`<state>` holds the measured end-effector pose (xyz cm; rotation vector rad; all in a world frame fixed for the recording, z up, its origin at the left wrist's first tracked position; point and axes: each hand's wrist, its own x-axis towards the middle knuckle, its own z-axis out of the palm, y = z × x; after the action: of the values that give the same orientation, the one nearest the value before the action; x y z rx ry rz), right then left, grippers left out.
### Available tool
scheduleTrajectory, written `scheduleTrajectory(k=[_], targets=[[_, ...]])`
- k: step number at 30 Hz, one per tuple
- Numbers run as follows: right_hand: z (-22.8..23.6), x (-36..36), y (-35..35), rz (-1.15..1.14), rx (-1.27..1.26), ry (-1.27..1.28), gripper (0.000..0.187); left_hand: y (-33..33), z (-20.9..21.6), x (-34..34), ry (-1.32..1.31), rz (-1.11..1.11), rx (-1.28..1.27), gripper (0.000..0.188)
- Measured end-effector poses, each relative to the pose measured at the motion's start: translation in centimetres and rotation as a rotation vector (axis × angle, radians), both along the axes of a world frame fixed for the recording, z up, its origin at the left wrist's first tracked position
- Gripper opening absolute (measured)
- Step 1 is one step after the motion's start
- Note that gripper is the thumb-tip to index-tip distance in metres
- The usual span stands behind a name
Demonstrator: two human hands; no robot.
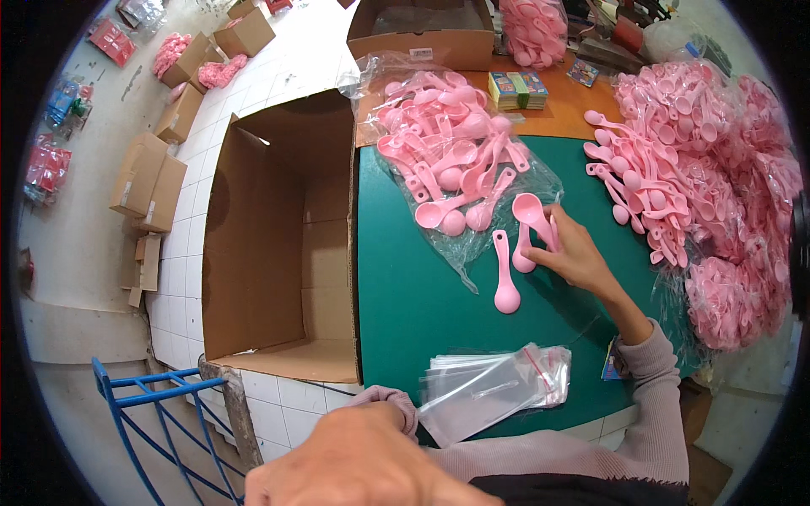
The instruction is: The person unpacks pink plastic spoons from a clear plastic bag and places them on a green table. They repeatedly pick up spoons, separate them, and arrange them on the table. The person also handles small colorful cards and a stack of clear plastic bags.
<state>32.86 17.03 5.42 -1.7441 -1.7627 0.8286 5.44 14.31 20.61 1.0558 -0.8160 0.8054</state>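
Observation:
My right hand (578, 253) grips a pink plastic scoop spoon (528, 207), its bowl pointing away from me. Directly below it, a second pink scoop (523, 255) touches my fingers; whether it is also held I cannot tell. To the left, a single scoop (504, 291) lies bowl toward me on the green table mat (405, 312). Further off, an opened clear bag (460, 266) is spread under a heap of pink scoops (451, 152). Large and close at the bottom edge is my left hand (363, 460), back upward, fingers mostly hidden.
Clear plastic sleeves (498, 388) are stacked on the near mat. A tall open carton (278, 253) stands at the left. Bagged pink scoops (717, 169) pile up on the right. Behind are a stack of cards (517, 90) and a brown box (422, 38). A blue metal rack (160, 396) stands lower left.

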Motion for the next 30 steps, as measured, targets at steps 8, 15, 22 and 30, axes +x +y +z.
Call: scheduleTrajectory(k=[8,15,22,30], targets=[[-1.7,-0.3,0.5,-0.072,-0.112,-0.115,0.048,1.2,0.3,-1.4,-0.013,0.129,0.091,0.022],[-2.1,-0.9,-1.2,0.092,0.166,-0.688,0.021,1.8,0.3,-1.8,-0.091,0.13,0.118,0.022],[-2.2,-1.8,-0.5,0.165,0.22,-0.641,0.018,2.3,0.2,-2.8,-0.189,0.171,0.17,0.021],[2.9,2.3,2.2,0.202,-0.273,0.319,0.024,2.2,0.1,-3.9,-0.252,0.203,0.144,0.018]])
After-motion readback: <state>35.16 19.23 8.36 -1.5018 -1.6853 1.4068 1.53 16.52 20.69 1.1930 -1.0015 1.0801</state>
